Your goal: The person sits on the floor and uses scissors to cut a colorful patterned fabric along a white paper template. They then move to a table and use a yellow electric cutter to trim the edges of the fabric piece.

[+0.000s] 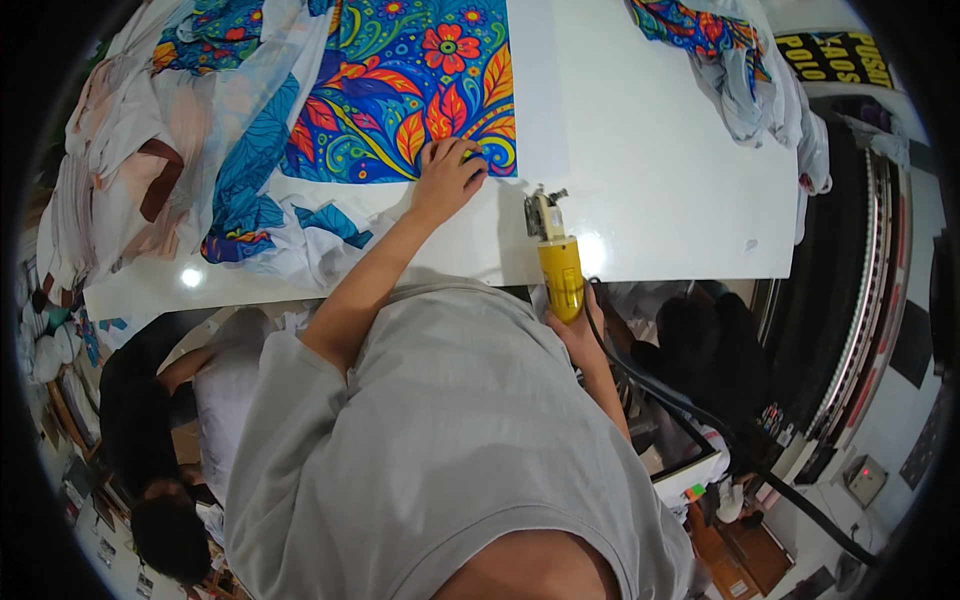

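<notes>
In the head view, the left hand (452, 180) rests on the bright flower cloth (400, 95), near its bottom edge. Its fingers are bent and a little bit apart, with the tips down on the cloth. The cloth lies flat on the white table (650, 190).

The right hand (572, 335) is wrapped around the back end of a yellow cutting tool (560, 270). I can't see most of its fingers. The tool's metal head is over the table, just beside the cloth's bottom right corner. A black cord (690, 405) runs off to the right.
</notes>
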